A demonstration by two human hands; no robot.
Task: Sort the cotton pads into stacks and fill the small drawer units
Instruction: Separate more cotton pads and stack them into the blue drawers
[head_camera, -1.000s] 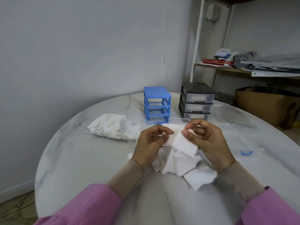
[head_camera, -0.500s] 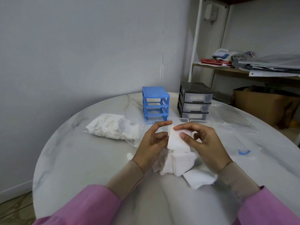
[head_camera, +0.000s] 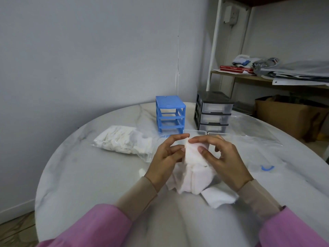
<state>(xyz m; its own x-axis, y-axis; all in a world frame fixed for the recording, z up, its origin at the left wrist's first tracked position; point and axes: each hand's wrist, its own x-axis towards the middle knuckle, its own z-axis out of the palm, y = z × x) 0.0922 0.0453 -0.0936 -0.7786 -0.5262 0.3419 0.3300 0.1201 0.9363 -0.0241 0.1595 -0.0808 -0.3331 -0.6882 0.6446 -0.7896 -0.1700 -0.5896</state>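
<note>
Head view: left hand [head_camera: 167, 157] and right hand [head_camera: 222, 157] pinch one cotton pad [head_camera: 193, 154] above loose pads [head_camera: 192, 180] on table [head_camera: 89, 175], near blue drawer unit [head_camera: 170, 116].

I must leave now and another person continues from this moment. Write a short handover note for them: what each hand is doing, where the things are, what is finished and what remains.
Left hand: steadies the small stack of white cotton pads with its fingers.
Right hand: grips the same stack, thumb on its front.
Below the hands: a loose pile of white pads on the round marble table.
Clear bag of more pads: left of the hands.
Blue plastic drawer frame: drawers out, slots bare.
Black unit with clear drawers: drawers in, contents unclear.
Done: one stack started. Left: stack the rest, fill the units.
</note>
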